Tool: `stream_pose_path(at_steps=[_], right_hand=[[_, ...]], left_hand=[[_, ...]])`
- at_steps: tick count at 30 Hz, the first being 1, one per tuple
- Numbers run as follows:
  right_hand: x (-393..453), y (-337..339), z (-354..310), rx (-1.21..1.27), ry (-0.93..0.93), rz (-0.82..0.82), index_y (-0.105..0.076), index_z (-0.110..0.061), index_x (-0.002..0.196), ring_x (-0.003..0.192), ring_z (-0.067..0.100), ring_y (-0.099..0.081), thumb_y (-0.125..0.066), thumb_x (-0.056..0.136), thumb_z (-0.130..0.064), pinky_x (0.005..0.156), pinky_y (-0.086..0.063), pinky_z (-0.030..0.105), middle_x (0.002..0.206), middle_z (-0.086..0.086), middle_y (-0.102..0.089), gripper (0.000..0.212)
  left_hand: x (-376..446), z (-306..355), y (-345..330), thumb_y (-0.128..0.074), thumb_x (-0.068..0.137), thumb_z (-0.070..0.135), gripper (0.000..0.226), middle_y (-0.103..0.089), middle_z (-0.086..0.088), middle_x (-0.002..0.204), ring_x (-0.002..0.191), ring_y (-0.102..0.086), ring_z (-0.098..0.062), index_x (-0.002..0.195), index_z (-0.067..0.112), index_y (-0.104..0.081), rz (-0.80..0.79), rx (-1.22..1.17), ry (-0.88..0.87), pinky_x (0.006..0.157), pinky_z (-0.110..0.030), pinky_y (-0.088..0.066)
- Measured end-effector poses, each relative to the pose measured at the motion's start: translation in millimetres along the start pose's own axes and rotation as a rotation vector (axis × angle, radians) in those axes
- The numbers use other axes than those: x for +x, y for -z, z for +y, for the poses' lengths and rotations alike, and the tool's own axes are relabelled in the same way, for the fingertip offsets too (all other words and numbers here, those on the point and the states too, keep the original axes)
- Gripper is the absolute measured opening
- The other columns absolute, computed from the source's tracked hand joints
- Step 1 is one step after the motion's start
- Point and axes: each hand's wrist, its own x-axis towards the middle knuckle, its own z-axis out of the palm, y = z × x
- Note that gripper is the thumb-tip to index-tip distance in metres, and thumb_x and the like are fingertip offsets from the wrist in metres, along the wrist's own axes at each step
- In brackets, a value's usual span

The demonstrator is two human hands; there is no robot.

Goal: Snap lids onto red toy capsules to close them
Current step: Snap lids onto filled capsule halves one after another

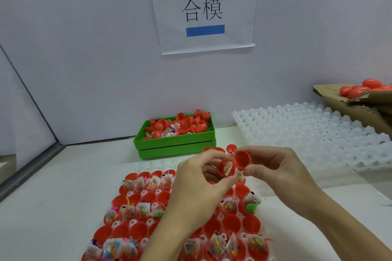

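1. Far left on the table there is nothing with writing on it. The first thing of note is the green tray (pixel 174 143) by the wall, heaped with loose red lids and little toy packets. No label on it that I can read.

2. Nearer, the left hand (pixel 197 188) hangs above the white holder tray (pixel 135 168) of open red halves. Its thumb and fingers are curled round a filled capsule half (pixel 225 168), with a packet of coloured bits showing in its mouth, which faces up and to the right.

3. Just to the right and slightly above, touching or all but touching the rim, is the red lid (pixel 243 159), pinched by the right hand (pixel 280 172) between thumb and fingertips. Its hollow faces toward the camera and left, so I judge it must tip down over the half and line up with it before pressing.

4. On the wall above hangs a paper sign (pixel 203 9) reading "合模", with two blue tape strips.

5. Further right lie empty white trays (pixel 307 133), then a cardboard box (pixel 360 101) holding closed red capsules (pixel 364 88). The packets' print is too small to read.
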Motion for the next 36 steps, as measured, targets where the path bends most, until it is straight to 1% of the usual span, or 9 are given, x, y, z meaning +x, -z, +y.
stream_pose_path(at_steps=[5,10,14,17,22,26,28,32,36], right_hand=[[0.4,-5.5,-0.3,-0.041,0.067,0.040,-0.080,-0.016,0.091,0.093,0.022,-0.072,-0.069,0.074,0.019,0.085,-0.058,0.029,0.095,0.006,-0.077,0.040],[0.8,-5.0,-3.1,-0.080,0.101,0.006,-0.080,-0.028,0.092,0.095,0.019,-0.073,-0.074,0.073,0.013,0.080,-0.058,0.023,0.097,0.000,-0.077,0.046],[-0.2,-4.5,-4.1,-0.094,0.116,-0.044,-0.079,-0.026,0.099,0.096,0.021,-0.072,-0.076,0.074,0.008,0.081,-0.059,0.027,0.100,0.001,-0.076,0.042],[-0.2,-6.1,-3.3,-0.134,0.133,-0.046,-0.079,-0.024,0.102,0.092,0.022,-0.072,-0.074,0.075,0.013,0.079,-0.060,0.031,0.098,0.003,-0.075,0.046],[0.8,-4.6,-3.5,-0.145,0.170,-0.035,-0.078,-0.027,0.102,0.090,0.023,-0.072,-0.074,0.074,0.014,0.076,-0.059,0.028,0.097,0.003,-0.075,0.050],[0.8,-4.7,-4.0,-0.131,0.169,-0.030,-0.078,-0.026,0.102,0.091,0.021,-0.072,-0.077,0.072,0.010,0.077,-0.059,0.027,0.097,0.000,-0.075,0.046],[0.3,-5.0,-5.4,-0.149,0.177,-0.023,-0.077,-0.026,0.102,0.092,0.020,-0.072,-0.078,0.072,0.007,0.078,-0.059,0.026,0.098,-0.002,-0.076,0.045],[-0.2,-4.6,-7.3,-0.127,0.171,-0.019,-0.077,-0.024,0.103,0.093,0.021,-0.072,-0.077,0.072,0.009,0.078,-0.060,0.027,0.099,0.000,-0.076,0.045],[-1.8,-7.4,-6.8,-0.116,0.158,-0.067,-0.077,-0.022,0.105,0.093,0.021,-0.072,-0.075,0.074,0.013,0.077,-0.059,0.026,0.100,0.000,-0.074,0.047]], left_hand=[[-5.1,-1.4,0.7,-0.087,0.072,0.023,0.028,-0.068,0.020,0.086,0.072,-0.067,-0.007,0.093,0.036,-0.073,0.027,-0.039,-0.002,0.065,-0.015,-0.053],[-5.1,-0.7,2.2,-0.086,0.073,0.024,0.031,-0.068,0.021,0.085,0.074,-0.067,-0.006,0.094,0.041,-0.071,0.044,-0.089,0.000,0.066,-0.017,-0.054],[-6.0,-2.1,0.2,-0.085,0.076,0.018,0.030,-0.068,0.016,0.084,0.073,-0.068,-0.008,0.092,0.039,-0.071,0.075,-0.053,-0.017,0.064,-0.013,-0.052],[-6.5,-3.1,-0.7,-0.083,0.078,0.016,0.028,-0.068,0.009,0.083,0.074,-0.069,-0.010,0.093,0.037,-0.071,0.067,-0.029,-0.025,0.065,-0.014,-0.053],[-7.4,-2.4,1.5,-0.078,0.084,0.023,0.020,-0.069,0.013,0.090,0.083,-0.071,-0.009,0.098,0.036,-0.072,-0.008,-0.075,-0.026,0.068,-0.016,-0.056],[-6.4,-4.0,1.8,-0.076,0.083,0.029,0.018,-0.075,0.013,0.092,0.080,-0.073,-0.007,0.095,0.043,-0.074,0.051,-0.108,-0.020,0.075,-0.023,-0.059],[-6.2,-3.9,0.9,-0.075,0.078,0.032,0.016,-0.077,0.009,0.092,0.078,-0.075,-0.010,0.091,0.040,-0.077,0.081,-0.184,-0.015,0.075,-0.026,-0.060],[-5.2,-5.3,-0.4,-0.076,0.074,0.024,0.014,-0.078,0.002,0.093,0.078,-0.076,-0.017,0.087,0.026,-0.081,0.100,-0.326,0.013,0.071,-0.024,-0.061],[-4.1,-8.2,-1.8,-0.078,0.078,0.015,0.016,-0.078,0.004,0.088,0.077,-0.076,-0.014,0.088,0.028,-0.080,0.147,-0.238,-0.011,0.069,-0.023,-0.060]])
